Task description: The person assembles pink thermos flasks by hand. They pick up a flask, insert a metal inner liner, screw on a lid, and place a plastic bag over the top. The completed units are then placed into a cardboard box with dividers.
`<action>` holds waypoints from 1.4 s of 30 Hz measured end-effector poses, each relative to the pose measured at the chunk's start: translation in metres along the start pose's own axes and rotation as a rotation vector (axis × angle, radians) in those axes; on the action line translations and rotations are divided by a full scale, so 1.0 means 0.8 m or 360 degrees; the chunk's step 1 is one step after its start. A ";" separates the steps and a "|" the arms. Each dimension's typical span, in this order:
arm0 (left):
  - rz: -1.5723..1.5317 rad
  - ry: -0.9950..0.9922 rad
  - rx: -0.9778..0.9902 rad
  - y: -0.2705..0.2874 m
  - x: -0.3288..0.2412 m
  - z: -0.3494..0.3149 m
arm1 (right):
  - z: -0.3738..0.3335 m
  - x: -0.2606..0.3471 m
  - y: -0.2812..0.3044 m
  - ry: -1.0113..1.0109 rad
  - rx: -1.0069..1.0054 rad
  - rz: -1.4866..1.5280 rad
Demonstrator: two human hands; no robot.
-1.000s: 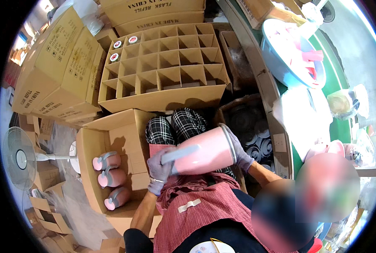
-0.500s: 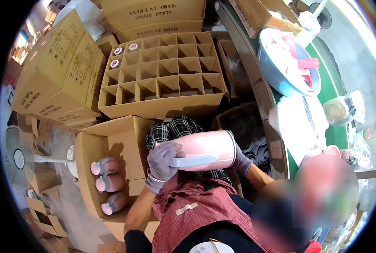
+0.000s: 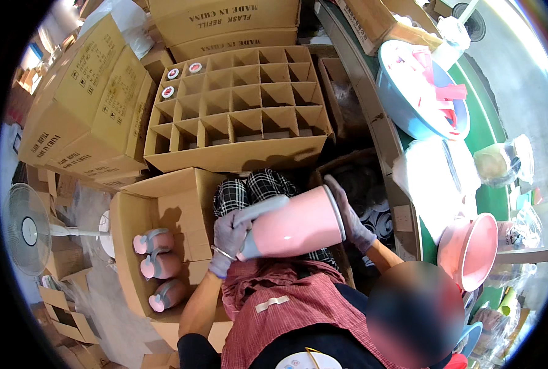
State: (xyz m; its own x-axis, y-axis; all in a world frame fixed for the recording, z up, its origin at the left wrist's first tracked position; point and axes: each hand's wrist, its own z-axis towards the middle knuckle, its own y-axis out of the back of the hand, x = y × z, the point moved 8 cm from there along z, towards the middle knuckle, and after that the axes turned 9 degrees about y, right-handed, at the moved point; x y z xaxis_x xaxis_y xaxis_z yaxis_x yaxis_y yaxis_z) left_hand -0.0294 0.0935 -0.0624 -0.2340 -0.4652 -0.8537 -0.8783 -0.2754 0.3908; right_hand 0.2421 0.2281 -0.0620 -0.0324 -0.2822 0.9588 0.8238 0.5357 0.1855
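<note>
A pink vacuum jug (image 3: 298, 224) with a grey handle and grey neck lies sideways over my lap. My left hand (image 3: 230, 240), in a thin greyish glove, is closed round the jug's handle near its neck end. At the other end, my gloved right hand (image 3: 353, 220) rests against the jug's base rim with fingers stretched out flat. Left of my knees stands an open carton (image 3: 188, 230) holding a column of three similar jugs (image 3: 161, 266), pink with grey handles, along its left side.
A divided carton (image 3: 237, 154) in front has three capped items in its far-left cells. Stacked cartons (image 3: 83, 104) stand left, above a fan (image 3: 27, 229). To the right, a green-topped bench (image 3: 486, 203) carries a blue basin (image 3: 403, 111) of pink parts and pink bowls (image 3: 471, 252).
The jug has turned, so its handle now faces away from me rather than toward me. My right hand's fingers have come up flat at the base. Pink bowls at right are now uncovered.
</note>
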 end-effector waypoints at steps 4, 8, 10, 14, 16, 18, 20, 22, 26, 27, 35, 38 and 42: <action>-0.0129 -0.0374 -0.0169 -0.005 -0.026 -0.016 | -0.002 0.007 -0.015 -0.0232 0.0019 0.0651; 0.0414 -0.1155 -0.0173 -0.017 -0.115 -0.039 | -0.026 -0.111 -0.013 -0.0630 0.0042 0.1021; 0.0092 -0.0756 -0.0156 -0.005 -0.067 -0.025 | -0.029 -0.064 -0.024 -0.1147 -0.0132 0.1324; -0.1047 0.0511 0.0290 -0.035 0.064 0.008 | 0.018 0.106 -0.022 0.0368 0.0534 0.0259; -0.0299 0.0090 0.0024 -0.013 0.009 -0.002 | 0.010 0.030 -0.010 0.0015 0.0140 0.0507; 0.0063 -0.0725 -0.0317 -0.008 -0.075 -0.031 | -0.006 -0.040 -0.011 -0.0566 -0.0182 0.1087; 0.0181 -0.0990 -0.0262 -0.011 -0.094 -0.033 | -0.016 -0.067 -0.013 -0.0778 -0.0304 0.1229; 0.0050 -0.0905 -0.0158 -0.006 -0.077 -0.027 | -0.013 -0.071 -0.010 -0.0570 -0.0099 0.0906; -0.1124 0.0295 0.0482 -0.023 0.036 -0.001 | 0.032 0.129 -0.018 0.0448 0.0602 0.0188; -0.0957 0.0701 0.0408 -0.035 0.058 0.003 | 0.026 0.137 -0.028 0.0720 0.0775 0.0021; 0.0574 -0.1472 -0.0346 -0.014 -0.151 -0.056 | -0.048 -0.079 -0.036 -0.0909 -0.0446 0.1544; 0.0183 -0.0568 -0.0006 0.005 -0.063 -0.021 | -0.022 0.004 -0.029 -0.0841 -0.0031 0.0795; -0.1125 0.0348 0.0555 -0.035 0.038 0.002 | 0.034 0.182 -0.015 0.0799 0.0616 -0.0114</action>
State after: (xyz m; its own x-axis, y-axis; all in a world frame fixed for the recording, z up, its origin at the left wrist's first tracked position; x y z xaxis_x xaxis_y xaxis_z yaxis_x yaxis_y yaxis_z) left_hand -0.0126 0.0887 -0.0998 0.4786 -0.4435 -0.7578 -0.8757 -0.3044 -0.3749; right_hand 0.2125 0.2023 0.0816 0.2665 -0.6164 0.7410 0.5620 0.7240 0.4000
